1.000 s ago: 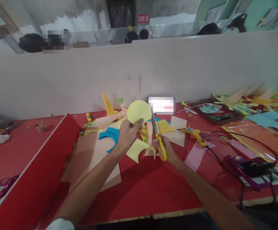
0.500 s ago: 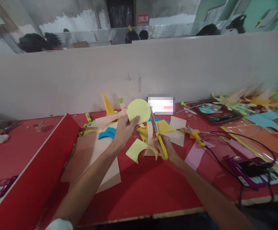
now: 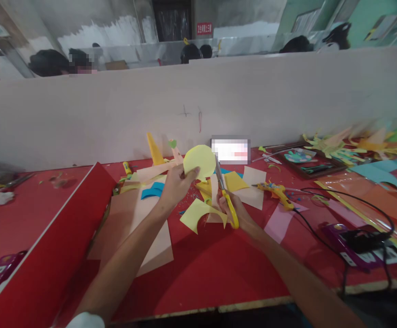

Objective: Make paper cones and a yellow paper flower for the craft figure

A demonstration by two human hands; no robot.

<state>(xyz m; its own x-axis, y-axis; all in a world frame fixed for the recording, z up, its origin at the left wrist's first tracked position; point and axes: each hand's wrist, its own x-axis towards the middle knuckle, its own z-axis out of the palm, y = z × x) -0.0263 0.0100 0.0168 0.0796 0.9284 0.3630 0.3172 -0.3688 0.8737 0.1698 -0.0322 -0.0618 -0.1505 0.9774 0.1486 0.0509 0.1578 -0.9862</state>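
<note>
My left hand [image 3: 180, 183] pinches a round pale-yellow paper disc [image 3: 200, 159] by its lower left edge, thumb on the front. In my right hand [image 3: 232, 205] is a pair of scissors [image 3: 230, 200] with yellow handles, its blades pointing up at the disc's right edge. Whether the blades touch the paper I cannot tell. Below the hands lies a pale-yellow offcut [image 3: 194, 214] with a curved cut-out. Yellow paper pieces [image 3: 235, 181] and a cream sheet [image 3: 253, 182] lie behind the scissors.
A yellow glue gun [image 3: 276, 191] lies to the right, its black cable running to a purple power strip [image 3: 352, 246]. Cream sheets [image 3: 140, 228] and blue strips [image 3: 152, 190] are at left, beside a red divider [image 3: 71, 237]. A dark tray [image 3: 316, 169] sits at back right.
The disc has dipped slightly and turned a little in my left hand. The scissors stay at its right edge, with their handles shifted slightly. The things on the table have not moved.
</note>
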